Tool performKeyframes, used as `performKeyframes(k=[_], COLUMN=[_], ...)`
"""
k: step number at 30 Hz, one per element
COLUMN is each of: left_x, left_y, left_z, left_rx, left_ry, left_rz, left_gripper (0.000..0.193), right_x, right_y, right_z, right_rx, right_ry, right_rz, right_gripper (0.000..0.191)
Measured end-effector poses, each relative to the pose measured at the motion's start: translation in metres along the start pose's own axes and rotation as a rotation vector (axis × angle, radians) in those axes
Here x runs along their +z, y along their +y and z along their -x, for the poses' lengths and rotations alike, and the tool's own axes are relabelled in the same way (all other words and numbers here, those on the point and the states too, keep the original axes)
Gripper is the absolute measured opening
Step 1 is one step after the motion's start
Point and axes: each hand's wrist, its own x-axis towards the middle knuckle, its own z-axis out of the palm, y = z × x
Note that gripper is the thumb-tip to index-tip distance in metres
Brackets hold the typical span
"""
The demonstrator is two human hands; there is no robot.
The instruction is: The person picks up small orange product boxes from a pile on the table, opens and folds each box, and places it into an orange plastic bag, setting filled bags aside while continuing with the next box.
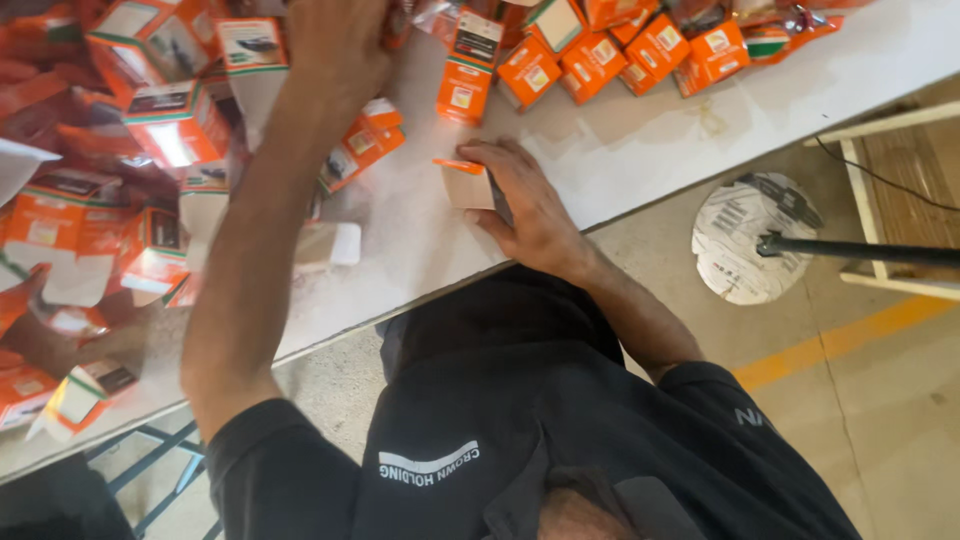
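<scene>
Nearest, the right hand [530, 205] lies on the white table [640, 150] near its edge, fingers [495, 155] curled round a small orange-flapped carton [467, 183]: light thin card, likely crushable, best held by its side walls. Farther off, the left hand [335, 45] reaches into the heap of orange boxes [150, 130]; its fingers run out of view, grip cannot be told.

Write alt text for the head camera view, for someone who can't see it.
Seen from above, a person's right hand rests on a small folded carton on a white table, while the left hand reaches into a heap of orange and white cartons. More orange cartons lie along the far edge.
</scene>
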Motion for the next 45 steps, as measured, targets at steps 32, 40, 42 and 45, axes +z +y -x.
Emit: performKeyframes(k=[32, 40, 42, 45], left_x=[-0.052, -0.041, -0.053, -0.067], left_y=[0.151, 0.148, 0.143, 0.140], left_z=[0.142, 0.143, 0.142, 0.137], left_rx=[-0.240, -0.136, -0.142, -0.166], left_ry=[0.088, 0.198, 0.115, 0.067], left_rz=[0.327, 0.156, 0.230, 0.349], left_gripper=[0.031, 0.020, 0.025, 0.027], right_x=[0.012, 0.016, 0.015, 0.013], right_y=[-0.003, -0.005, -0.007, -0.010], right_z=[0.008, 0.006, 0.005, 0.002], right_rx=[0.042, 0.002, 0.007, 0.008], right_ry=[0.015, 0.018, 0.006, 0.001], right_rz=[-0.037, -0.033, -0.044, -0.051], right_gripper=[0.068, 0.066, 0.063, 0.063])
